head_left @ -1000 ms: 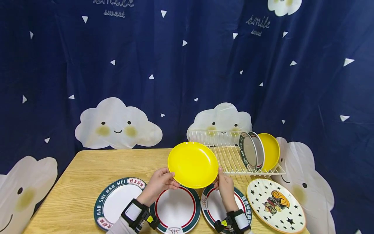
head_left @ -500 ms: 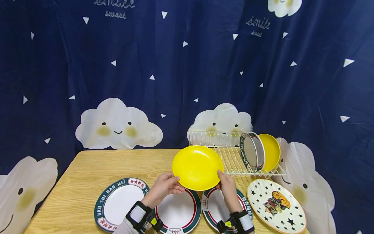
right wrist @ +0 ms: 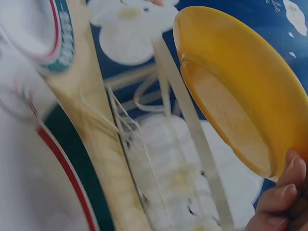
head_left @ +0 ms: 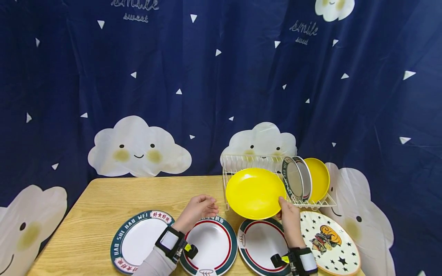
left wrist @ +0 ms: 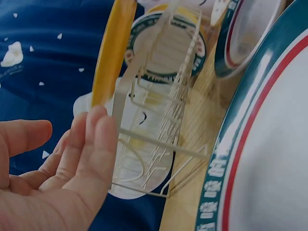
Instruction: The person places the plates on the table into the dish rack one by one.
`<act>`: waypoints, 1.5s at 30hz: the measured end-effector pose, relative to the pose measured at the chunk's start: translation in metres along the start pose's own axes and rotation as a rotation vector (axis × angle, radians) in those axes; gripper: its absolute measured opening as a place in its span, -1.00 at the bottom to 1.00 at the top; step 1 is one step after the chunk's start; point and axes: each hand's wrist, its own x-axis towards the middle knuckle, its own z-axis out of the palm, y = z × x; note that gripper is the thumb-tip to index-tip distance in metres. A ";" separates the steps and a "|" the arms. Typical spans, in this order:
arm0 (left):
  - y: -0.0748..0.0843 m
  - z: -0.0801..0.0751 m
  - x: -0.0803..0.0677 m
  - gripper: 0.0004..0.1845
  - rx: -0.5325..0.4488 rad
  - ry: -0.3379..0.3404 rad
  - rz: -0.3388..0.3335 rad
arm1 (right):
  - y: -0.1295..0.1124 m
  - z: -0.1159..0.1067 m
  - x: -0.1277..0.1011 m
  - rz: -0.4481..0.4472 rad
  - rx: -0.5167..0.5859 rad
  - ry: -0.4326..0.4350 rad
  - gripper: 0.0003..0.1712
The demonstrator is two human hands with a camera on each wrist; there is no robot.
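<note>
R hand (head_left: 289, 219) pinches yellow plate (head_left: 254, 193) rim one-handed at rack (head_left: 241, 163) | L hand (head_left: 197, 210) empty, relaxed | risk: thin edge grip, plate may slip or clip wires

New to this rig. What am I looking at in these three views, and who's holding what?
No robot here: a person works with bare hands, wearing one camera on the head and one on each wrist. The head view looks down on a wooden table. The right hand grips a yellow plate by its lower rim, in front of a white wire dish rack that already holds three upright plates. The left hand holds nothing, fingers relaxed. Four patterned plates lie flat along the near edge. The wrist views show the rack and yellow plate close up.
</note>
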 end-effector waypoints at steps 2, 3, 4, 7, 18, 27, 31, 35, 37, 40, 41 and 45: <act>0.003 0.001 0.005 -0.63 0.005 0.016 0.004 | -0.002 -0.009 0.005 -0.025 -0.004 0.050 -0.42; 0.002 0.001 0.008 -0.62 0.006 0.022 0.009 | -0.004 -0.014 0.006 -0.035 -0.015 0.077 -0.41; 0.001 0.002 0.012 -0.61 0.021 0.032 0.012 | -0.006 -0.019 0.008 -0.053 -0.035 0.103 -0.41; -0.006 0.006 0.025 -0.59 0.090 0.070 0.013 | -0.011 -0.031 0.014 -0.117 -0.089 0.168 -0.40; -0.011 0.031 0.061 -0.52 0.262 0.216 0.031 | -0.034 -0.060 0.047 -0.532 -0.435 0.475 -0.40; -0.019 0.043 0.066 -0.68 0.318 0.334 0.068 | -0.058 -0.062 0.079 -0.905 -0.691 0.618 -0.48; -0.018 0.044 0.065 -0.69 0.303 0.331 0.073 | -0.061 -0.056 0.091 -0.999 -0.829 0.605 -0.51; -0.018 0.043 0.064 -0.69 0.268 0.321 0.057 | -0.054 -0.051 0.103 -1.060 -0.963 0.566 -0.57; -0.019 0.043 0.065 -0.69 0.257 0.316 0.051 | -0.048 -0.049 0.109 -1.079 -1.008 0.546 -0.60; -0.021 0.043 0.066 -0.68 0.262 0.317 0.054 | -0.037 -0.048 0.117 -1.088 -1.050 0.522 -0.62; -0.021 0.043 0.067 -0.67 0.262 0.319 0.054 | -0.034 -0.048 0.119 -1.088 -1.067 0.516 -0.62; -0.020 0.043 0.066 -0.65 0.251 0.332 0.059 | -0.021 -0.047 0.126 -1.078 -1.098 0.490 -0.62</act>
